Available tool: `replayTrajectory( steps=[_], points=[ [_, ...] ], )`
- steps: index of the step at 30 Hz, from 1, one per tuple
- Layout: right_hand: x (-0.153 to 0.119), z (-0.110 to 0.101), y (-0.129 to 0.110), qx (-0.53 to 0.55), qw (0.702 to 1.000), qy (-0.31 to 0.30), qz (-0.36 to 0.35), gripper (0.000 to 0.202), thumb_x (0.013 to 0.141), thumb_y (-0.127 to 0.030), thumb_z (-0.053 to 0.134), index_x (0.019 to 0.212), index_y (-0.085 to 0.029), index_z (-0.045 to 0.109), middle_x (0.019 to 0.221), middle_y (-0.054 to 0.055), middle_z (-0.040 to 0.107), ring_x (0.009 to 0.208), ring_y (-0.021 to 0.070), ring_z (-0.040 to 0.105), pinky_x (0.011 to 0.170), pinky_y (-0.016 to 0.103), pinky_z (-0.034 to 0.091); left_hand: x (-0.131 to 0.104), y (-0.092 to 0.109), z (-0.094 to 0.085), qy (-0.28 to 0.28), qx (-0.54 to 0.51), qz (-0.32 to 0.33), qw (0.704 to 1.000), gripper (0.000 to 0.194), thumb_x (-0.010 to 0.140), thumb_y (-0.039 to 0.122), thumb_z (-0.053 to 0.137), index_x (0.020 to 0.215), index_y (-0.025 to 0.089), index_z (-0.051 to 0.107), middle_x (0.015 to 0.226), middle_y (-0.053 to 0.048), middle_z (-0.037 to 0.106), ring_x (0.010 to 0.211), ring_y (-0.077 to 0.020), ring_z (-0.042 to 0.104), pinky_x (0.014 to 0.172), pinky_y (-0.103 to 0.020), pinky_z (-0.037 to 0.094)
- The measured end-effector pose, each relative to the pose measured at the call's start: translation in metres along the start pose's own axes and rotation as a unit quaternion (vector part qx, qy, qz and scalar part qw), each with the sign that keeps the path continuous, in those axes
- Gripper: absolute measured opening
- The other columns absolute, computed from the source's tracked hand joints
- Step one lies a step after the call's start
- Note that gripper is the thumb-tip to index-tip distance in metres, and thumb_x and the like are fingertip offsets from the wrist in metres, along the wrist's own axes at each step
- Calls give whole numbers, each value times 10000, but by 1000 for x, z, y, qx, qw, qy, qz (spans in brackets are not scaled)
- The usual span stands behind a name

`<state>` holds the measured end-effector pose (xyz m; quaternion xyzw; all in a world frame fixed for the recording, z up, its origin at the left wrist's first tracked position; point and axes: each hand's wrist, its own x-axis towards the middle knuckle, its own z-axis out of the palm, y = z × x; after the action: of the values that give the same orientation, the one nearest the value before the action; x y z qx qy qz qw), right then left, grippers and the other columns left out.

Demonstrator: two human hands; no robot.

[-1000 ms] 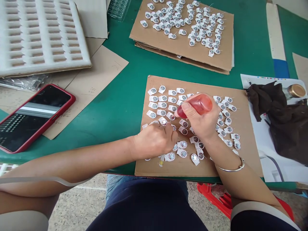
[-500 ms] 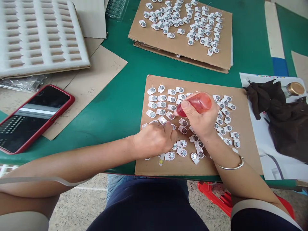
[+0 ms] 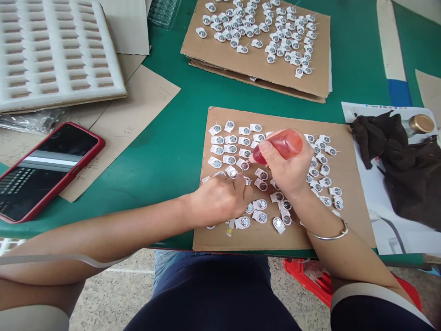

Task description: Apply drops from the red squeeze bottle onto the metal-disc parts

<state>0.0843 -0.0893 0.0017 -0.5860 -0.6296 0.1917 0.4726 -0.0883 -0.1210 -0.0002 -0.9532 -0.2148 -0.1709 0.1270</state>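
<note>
Head view: right hand (image 3: 294, 172) clamped around a red squeeze bottle (image 3: 285, 145). Left hand (image 3: 218, 200) curled, fingers together; can't tell what it's closed on. Nozzle (image 3: 251, 159) sits at one small white-tabbed disc (image 3: 245, 166), contact unclear. That disc is on the cardboard sheet (image 3: 292, 242) on the green worktop (image 3: 155, 147), left of the right grip and just past the left fingertips, so left is nearer. Bottle's long axis slants: nozzle aimed left and slightly toward the person, round end right and away. Disc's long axis roughly sideways, tab pointing left, slightly away.
</note>
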Motion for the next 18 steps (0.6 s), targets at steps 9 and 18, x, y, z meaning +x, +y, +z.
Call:
replayTrajectory(
  steps=[9,18],
  points=[
    [0,-1,4,-12,1000,14,-19,263,732,-453,661,760,-206,574,702,3,638,627,147,619,643,368,549,-1,-1,0,-5,-4,-1,1000,173,761,18,424,672,155,483,584,-40,575,397,-136,496,336,-265,386],
    [2,-4,1,-65,996,40,-54,248,720,-441,672,725,-215,571,683,10,634,634,154,600,659,376,546,-2,-4,0,-3,-14,-10,1000,168,754,21,414,674,160,465,595,-37,578,405,-132,494,338,-254,357]
  ],
)
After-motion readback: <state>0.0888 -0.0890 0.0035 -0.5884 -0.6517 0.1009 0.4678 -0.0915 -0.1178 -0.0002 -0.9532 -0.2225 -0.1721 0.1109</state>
